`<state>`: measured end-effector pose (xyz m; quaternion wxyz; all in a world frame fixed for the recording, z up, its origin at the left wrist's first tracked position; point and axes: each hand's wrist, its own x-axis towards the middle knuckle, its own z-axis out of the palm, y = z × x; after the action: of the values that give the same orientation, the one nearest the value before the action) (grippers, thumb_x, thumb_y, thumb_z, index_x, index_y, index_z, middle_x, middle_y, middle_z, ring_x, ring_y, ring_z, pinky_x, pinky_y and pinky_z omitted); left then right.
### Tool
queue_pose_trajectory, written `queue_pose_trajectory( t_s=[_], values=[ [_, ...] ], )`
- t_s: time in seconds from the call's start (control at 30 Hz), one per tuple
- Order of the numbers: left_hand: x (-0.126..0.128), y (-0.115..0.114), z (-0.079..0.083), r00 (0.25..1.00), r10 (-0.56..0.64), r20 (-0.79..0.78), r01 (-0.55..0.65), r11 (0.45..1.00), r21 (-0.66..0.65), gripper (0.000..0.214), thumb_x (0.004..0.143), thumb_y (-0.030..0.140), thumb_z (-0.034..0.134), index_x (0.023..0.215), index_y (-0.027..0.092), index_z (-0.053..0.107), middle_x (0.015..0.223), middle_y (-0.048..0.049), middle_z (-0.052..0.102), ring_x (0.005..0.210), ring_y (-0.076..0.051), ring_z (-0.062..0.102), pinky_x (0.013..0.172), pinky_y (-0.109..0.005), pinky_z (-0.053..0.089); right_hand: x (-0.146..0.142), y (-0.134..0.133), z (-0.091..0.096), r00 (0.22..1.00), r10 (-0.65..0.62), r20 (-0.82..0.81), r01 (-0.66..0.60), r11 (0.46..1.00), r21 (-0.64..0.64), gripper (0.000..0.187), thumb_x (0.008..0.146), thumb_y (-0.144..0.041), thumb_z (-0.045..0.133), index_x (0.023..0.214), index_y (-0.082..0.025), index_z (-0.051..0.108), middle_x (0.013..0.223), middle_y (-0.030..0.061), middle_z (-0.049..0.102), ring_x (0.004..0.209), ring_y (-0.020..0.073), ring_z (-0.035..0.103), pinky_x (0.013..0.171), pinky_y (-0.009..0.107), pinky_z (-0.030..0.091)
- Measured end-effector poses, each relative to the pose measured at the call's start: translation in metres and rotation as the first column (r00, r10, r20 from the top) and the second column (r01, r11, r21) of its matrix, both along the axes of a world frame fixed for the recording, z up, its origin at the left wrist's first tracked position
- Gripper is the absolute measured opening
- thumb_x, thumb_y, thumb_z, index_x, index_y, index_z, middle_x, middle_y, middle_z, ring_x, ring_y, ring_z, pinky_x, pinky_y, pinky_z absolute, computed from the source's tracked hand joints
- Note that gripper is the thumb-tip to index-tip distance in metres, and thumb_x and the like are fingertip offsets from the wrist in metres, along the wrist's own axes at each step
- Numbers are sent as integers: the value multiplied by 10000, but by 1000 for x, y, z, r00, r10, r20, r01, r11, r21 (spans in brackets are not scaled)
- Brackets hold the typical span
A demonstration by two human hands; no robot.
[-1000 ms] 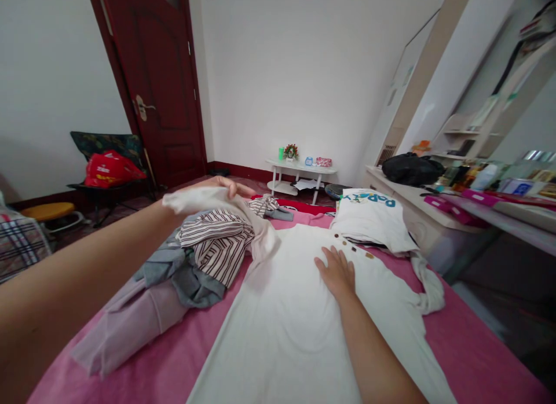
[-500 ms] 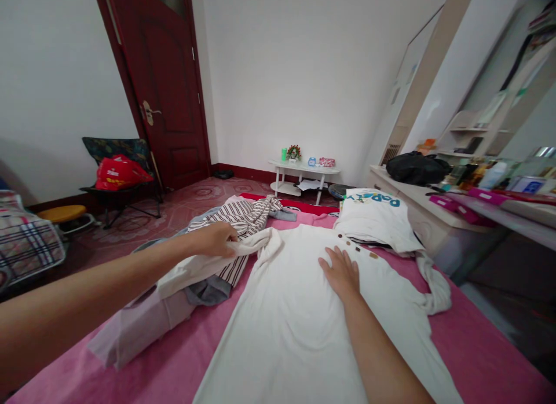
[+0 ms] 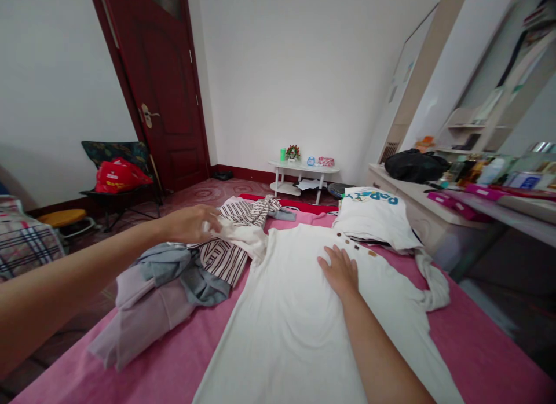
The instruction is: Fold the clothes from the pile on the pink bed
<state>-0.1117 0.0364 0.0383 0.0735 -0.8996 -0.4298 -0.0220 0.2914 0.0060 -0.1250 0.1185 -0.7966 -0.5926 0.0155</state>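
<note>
A white long-sleeved shirt (image 3: 295,317) with brown buttons lies spread flat on the pink bed (image 3: 486,357). My right hand (image 3: 341,272) rests flat on its chest, fingers spread, just below the buttons. My left hand (image 3: 187,223) is closed on the shirt's left sleeve (image 3: 241,233), holding it up over a heap of clothes (image 3: 191,271) at the left. The right sleeve (image 3: 434,285) trails off toward the bed's right edge.
The heap holds a striped shirt (image 3: 232,250), grey and lilac garments. A folded white printed T-shirt (image 3: 373,216) lies at the far right. A desk (image 3: 456,210) with a black bag stands right; a dark red door (image 3: 158,85), a chair and a small white table (image 3: 302,171) lie beyond.
My left hand has moved the sleeve about: high over the heap, then down and out to the left, now bunched up again near the striped shirt. My right hand stayed pressed on the shirt.
</note>
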Motion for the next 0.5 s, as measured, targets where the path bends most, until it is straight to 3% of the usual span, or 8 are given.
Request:
queue_pose_trajectory(
  t_s=[0.13,0.23,0.37,0.43,0.5],
  values=[
    [40,8,-2,972,71,224,-78,997,20,396,895,433,426,1157,228,640,1213,-47,639,1082,-202,594,953,-286,416,1,1,-2,1000,-1,-4,1,1000,3,545,926,-490,312,1425,-287,397,1551,14,275,1430,238,188,1132,485,164],
    [67,20,-20,971,179,159,-181,984,-6,442,894,508,421,1096,208,675,1118,-93,682,1036,-240,618,885,-316,442,3,1,-3,1000,12,-11,-11,1000,22,541,922,-488,327,1415,-283,413,1545,17,288,1426,244,198,1131,487,165],
    [84,32,-45,964,256,67,-256,967,-7,360,748,484,639,964,206,711,955,-99,714,929,-266,645,779,-312,455,3,0,-3,1000,17,-24,-17,1000,25,534,918,-481,341,1410,-289,421,1544,8,290,1429,241,192,1134,484,157],
    [86,33,-44,963,253,87,-255,967,13,283,745,414,650,941,219,709,940,-77,715,915,-252,644,764,-293,446,3,-1,-2,999,15,-30,-14,1000,23,532,918,-481,340,1409,-293,421,1544,3,289,1430,237,189,1136,480,155],
    [83,32,-32,960,247,129,-254,966,46,250,775,381,616,963,235,696,973,-56,711,926,-235,637,753,-273,437,3,-1,-2,999,14,-32,-13,1000,24,531,918,-480,340,1409,-293,421,1544,4,290,1429,236,192,1136,477,157]
  ],
)
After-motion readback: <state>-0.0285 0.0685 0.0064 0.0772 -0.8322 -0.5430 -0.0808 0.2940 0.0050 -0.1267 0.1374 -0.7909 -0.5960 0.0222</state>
